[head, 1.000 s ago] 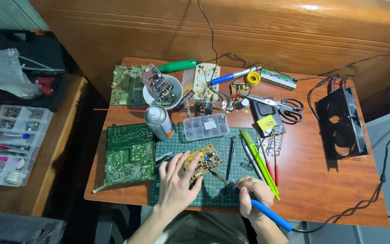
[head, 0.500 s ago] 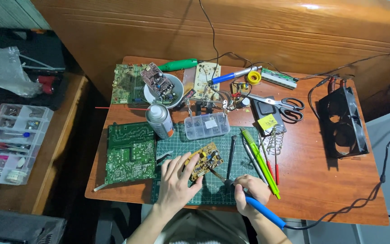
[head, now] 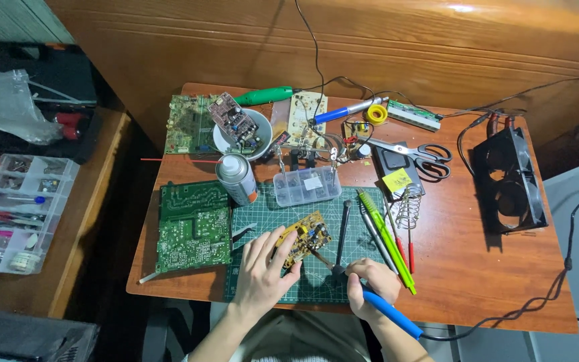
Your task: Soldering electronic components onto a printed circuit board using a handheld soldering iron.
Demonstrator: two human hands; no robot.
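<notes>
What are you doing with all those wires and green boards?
A person sits at a small wooden table crowded with tools. The left hand presses a little yellow circuit board flat on a green cutting mat. The right hand holds a blue-handled soldering iron, its tip touching the board. A larger green circuit board and a spray can lie beside them.

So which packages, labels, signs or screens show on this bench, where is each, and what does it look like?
Spray can: upright left of the clear parts box, silver body, red at its base.
White label: small rectangle on the lid of the clear compartment box, centre of the table.
Yellow sticky note: square, on a dark block left of the coiled iron stand.
No screens or signs in view.
</notes>
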